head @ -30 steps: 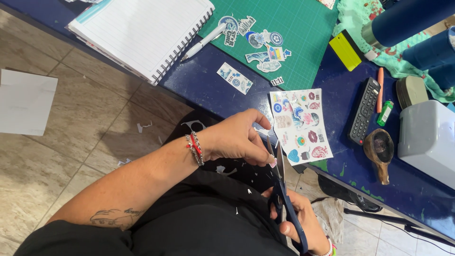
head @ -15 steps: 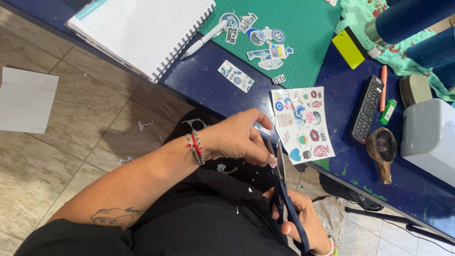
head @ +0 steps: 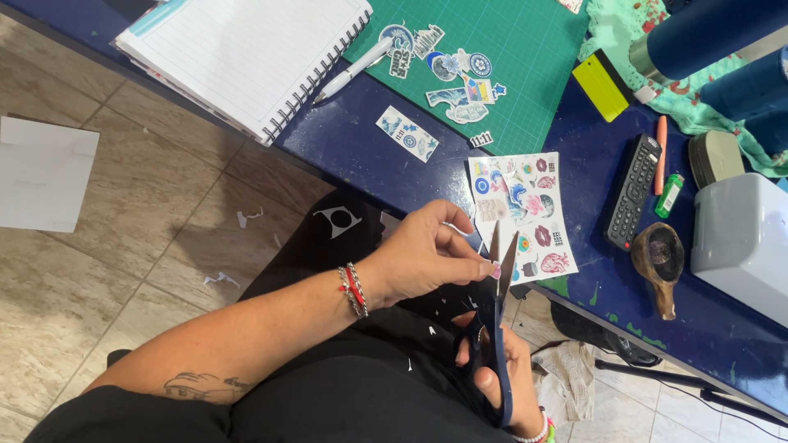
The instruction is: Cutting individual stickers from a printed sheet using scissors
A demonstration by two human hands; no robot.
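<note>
My left hand (head: 427, 256), with beaded bracelets at the wrist, pinches a small sticker piece (head: 495, 268) between thumb and fingertips over my lap. My right hand (head: 502, 379) grips the dark blue handles of a pair of scissors (head: 497, 328). The blades point up toward the table and stand slightly apart around the small piece. Just beyond the blade tips, a sticker sheet (head: 521, 213) with many colourful stickers lies at the near edge of the dark blue table (head: 353, 152).
A green cutting mat (head: 533, 57) holds several cut-out stickers (head: 455, 78). Nearby lie a spiral notebook (head: 246, 53), white pen (head: 353, 70), strip sticker (head: 407, 133), yellow scraper (head: 601, 86), black remote (head: 634, 190), wooden scoop (head: 658, 261) and white box (head: 743, 238). Paper scraps litter the tiled floor (head: 123, 246).
The scissor blades now show past my left fingers, parted in a narrow V around the small piece. Both hands have stayed in about the same place over my lap.
</note>
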